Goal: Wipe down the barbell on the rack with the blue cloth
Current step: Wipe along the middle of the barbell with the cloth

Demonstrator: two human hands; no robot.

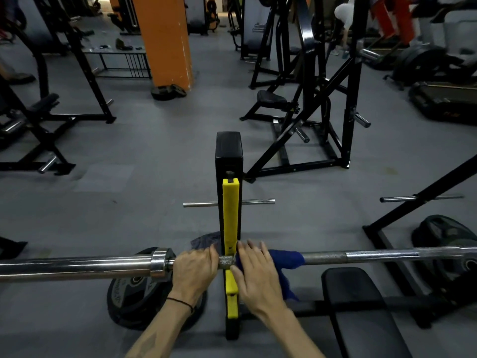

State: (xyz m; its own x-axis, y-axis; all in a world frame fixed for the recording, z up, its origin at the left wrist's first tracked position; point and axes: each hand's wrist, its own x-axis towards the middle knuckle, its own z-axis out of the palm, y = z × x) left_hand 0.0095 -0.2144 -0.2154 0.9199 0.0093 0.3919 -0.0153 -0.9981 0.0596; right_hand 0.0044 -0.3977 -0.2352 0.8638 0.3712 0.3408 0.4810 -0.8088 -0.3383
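Observation:
A steel barbell (pixel 361 255) lies across the lower view, resting on a black rack upright with a yellow liner (pixel 230 220). My left hand (pixel 195 267) grips the bar just left of the upright, beside the sleeve collar (pixel 160 264). My right hand (pixel 255 267) holds the blue cloth (pixel 286 259) wrapped around the bar just right of the upright. Part of the cloth hangs down below the bar. A short knurled stretch of bar (pixel 226 261) shows between my hands.
A black bench pad (pixel 361 306) sits under the bar at the right. Weight plates lie on the floor at the lower left (pixel 129 298) and the right (pixel 444 233). Black machines (pixel 309 99) and an orange pillar (pixel 165 40) stand beyond. A grey rag (pixel 205 240) lies behind the upright.

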